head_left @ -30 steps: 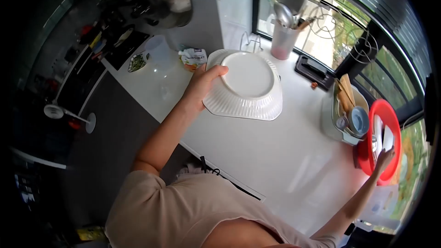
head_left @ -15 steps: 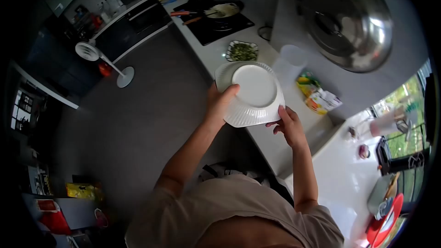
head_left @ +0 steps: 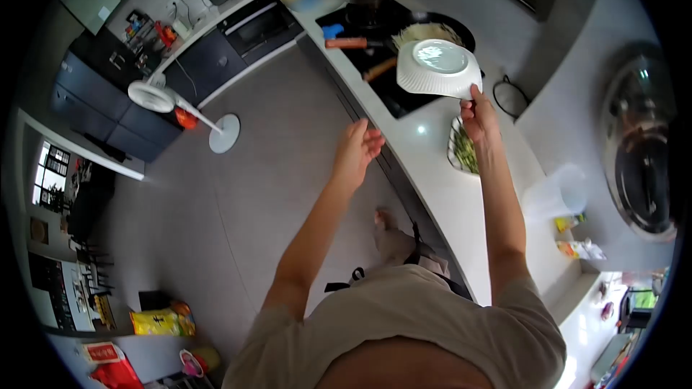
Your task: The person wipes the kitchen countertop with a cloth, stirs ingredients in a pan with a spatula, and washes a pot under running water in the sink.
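My right hand [head_left: 481, 119] grips a white ribbed dish [head_left: 422, 81] by its near corner. The dish is tilted with its underside towards me, in front of the frying pan [head_left: 468, 30], and hides part of that pan. Pale food [head_left: 425, 32] lies in the pan. Below my right wrist, a patterned dish [head_left: 453, 155] of chopped greens [head_left: 466, 150] stands on the counter, partly covered by my forearm. My left hand [head_left: 355, 155] holds nothing; its fingers are loosely bent and apart, over the floor beside the counter edge.
The pan's brown handle [head_left: 346, 42] and a wooden utensil handle [head_left: 380, 69] jut over the black cooktop [head_left: 404, 104]. A clear container [head_left: 559, 191] and food packets [head_left: 580, 249] are on the right. A white fan [head_left: 225, 133] stands on the floor.
My right hand has carried the white dish forward to the cooktop. My left hand has let go of it and hangs apart. The view has turned left, and my body has moved nearer the stove.
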Available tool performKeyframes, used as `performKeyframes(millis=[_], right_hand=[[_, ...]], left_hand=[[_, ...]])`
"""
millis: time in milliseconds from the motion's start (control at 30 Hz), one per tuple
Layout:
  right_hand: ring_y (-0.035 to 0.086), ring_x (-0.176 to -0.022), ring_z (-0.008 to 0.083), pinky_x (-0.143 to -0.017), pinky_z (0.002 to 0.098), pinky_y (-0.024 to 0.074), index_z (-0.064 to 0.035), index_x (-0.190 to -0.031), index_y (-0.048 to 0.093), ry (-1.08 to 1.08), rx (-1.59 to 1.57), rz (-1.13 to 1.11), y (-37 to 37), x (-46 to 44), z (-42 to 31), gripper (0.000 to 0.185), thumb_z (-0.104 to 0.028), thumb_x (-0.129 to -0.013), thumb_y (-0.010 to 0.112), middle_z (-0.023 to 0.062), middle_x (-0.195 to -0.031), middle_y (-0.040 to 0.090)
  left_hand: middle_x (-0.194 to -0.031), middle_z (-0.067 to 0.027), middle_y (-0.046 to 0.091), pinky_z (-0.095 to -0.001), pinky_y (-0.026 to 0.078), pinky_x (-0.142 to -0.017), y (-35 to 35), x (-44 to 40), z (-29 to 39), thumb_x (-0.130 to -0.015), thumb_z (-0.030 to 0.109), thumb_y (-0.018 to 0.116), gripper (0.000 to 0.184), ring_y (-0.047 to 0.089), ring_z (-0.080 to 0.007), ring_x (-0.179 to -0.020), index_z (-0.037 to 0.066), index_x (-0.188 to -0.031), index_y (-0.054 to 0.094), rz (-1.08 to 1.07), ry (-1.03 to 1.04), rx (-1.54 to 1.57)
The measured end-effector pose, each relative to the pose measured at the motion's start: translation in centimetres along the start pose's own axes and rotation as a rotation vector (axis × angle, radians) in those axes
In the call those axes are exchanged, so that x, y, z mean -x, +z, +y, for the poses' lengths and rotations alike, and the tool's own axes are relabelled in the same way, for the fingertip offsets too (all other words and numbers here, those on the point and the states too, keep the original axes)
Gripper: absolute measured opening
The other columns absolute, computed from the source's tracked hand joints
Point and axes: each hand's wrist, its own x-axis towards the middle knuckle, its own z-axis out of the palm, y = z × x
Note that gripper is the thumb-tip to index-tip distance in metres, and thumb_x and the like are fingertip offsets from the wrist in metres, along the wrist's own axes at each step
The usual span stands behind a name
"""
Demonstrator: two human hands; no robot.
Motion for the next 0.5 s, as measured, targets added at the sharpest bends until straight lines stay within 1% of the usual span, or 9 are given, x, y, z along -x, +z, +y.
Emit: performKeyframes(millis=[67,133,200,267,333,367,433,467,500], right_hand=[[0.05,-0.061,0.0131,-0.047,0.0175,0.0411,-0.006,-0.106,0.047,-0.073,0.108,0.085,0.4,-8.7,1.3,0.018,-0.018,-0.094,0.055,0.0073,-0.092,0.053],[0.047,-0.06,0.0118,-0.043,0.0198,0.0369,-0.0045,-0.105,0.047,-0.086,-0.02,0.121,1.7,-15.6,2.5,0.017,-0.018,-0.095,0.053,0.0053,-0.084,0.052],[0.054,-0.063,0.0173,-0.049,0.0214,0.0447,-0.0035,-0.106,0.051,-0.038,-0.11,0.196,-0.2,-23.7,3.9,0.02,-0.018,-0.093,0.056,0.0087,-0.085,0.057],[0.058,-0.069,0.0219,-0.06,0.0329,0.0511,-0.0049,-0.105,0.054,-0.089,-0.149,0.335,-0.6,-28.0,4.9,0.018,-0.017,-0.092,0.056,0.0097,-0.09,0.061],[0.06,-0.078,0.0227,-0.069,0.0367,0.0516,-0.0047,-0.111,0.053,-0.095,-0.067,0.269,-7.6,-35.2,6.0,0.021,-0.015,-0.093,0.053,0.0094,-0.097,0.062],[0.059,-0.088,0.0249,-0.069,0.0311,0.0532,-0.0014,-0.119,0.05,-0.146,-0.089,0.362,-7.4,-35.2,6.1,0.029,-0.008,-0.091,0.055,0.0135,-0.109,0.058],[0.059,-0.09,0.0256,-0.071,0.0311,0.0525,0.0032,-0.119,0.048,-0.146,-0.091,0.27,-9.2,-34.4,6.0,0.029,-0.008,-0.092,0.051,0.0144,-0.11,0.057],[0.058,-0.097,0.0263,-0.077,0.0312,0.0524,0.005,-0.12,0.045,-0.086,-0.013,0.253,-15.2,-37.2,5.0,0.031,-0.007,-0.092,0.05,0.0152,-0.114,0.056],[0.056,-0.105,0.0262,-0.084,0.0317,0.0512,0.0053,-0.124,0.043,-0.129,-0.034,0.308,-11.5,-35.2,5.5,0.033,-0.007,-0.093,0.049,0.0163,-0.12,0.054]], left_hand=[[-0.092,-0.0063,0.056,-0.0289,0.045,-0.073,-2.6,-2.2,1.8,-0.093,0.032,0.054,0.033,0.057,-0.0155,-0.082,0.006,-0.112,0.048,0.038,-0.047,0.011],[-0.09,-0.0062,0.056,-0.0287,0.045,-0.073,-5.4,-4.9,4.4,-0.092,0.031,0.054,0.031,0.056,-0.0154,-0.082,0.007,-0.11,0.049,0.051,-0.044,0.018],[-0.089,-0.0055,0.055,-0.0282,0.045,-0.073,-8.4,-7.2,7.4,-0.092,0.031,0.054,0.029,0.056,-0.0156,-0.082,0.007,-0.108,0.051,0.121,-0.036,0.049],[-0.09,-0.0055,0.056,-0.028,0.045,-0.072,-12.4,-9.9,9.3,-0.092,0.032,0.053,0.029,0.056,-0.0159,-0.081,0.007,-0.107,0.051,0.159,-0.02,0.062],[-0.089,-0.0051,0.057,-0.0274,0.045,-0.072,-16.4,-12.6,10.9,-0.092,0.032,0.054,0.029,0.056,-0.0154,-0.08,0.007,-0.107,0.052,0.18,-0.039,0.076],[-0.088,-0.0049,0.057,-0.0271,0.045,-0.071,-18.1,-14.6,12.0,-0.092,0.033,0.054,0.03,0.057,-0.0152,-0.079,0.007,-0.107,0.052,0.183,-0.047,0.08],[-0.087,-0.0045,0.058,-0.0266,0.045,-0.07,-21.1,-17.7,14.3,-0.091,0.033,0.055,0.03,0.057,-0.0144,-0.078,0.007,-0.106,0.053,0.17,-0.073,-0.001],[-0.086,-0.0043,0.058,-0.0263,0.046,-0.07,-22.8,-19.1,15.3,-0.091,0.033,0.055,0.03,0.057,-0.0141,-0.077,0.007,-0.106,0.053,0.161,-0.09,-0.044],[-0.085,-0.0041,0.059,-0.0253,0.045,-0.069,-24.6,-21.3,16.4,-0.09,0.033,0.056,0.03,0.057,-0.013,-0.076,0.007,-0.105,0.054,0.135,-0.123,-0.036]])
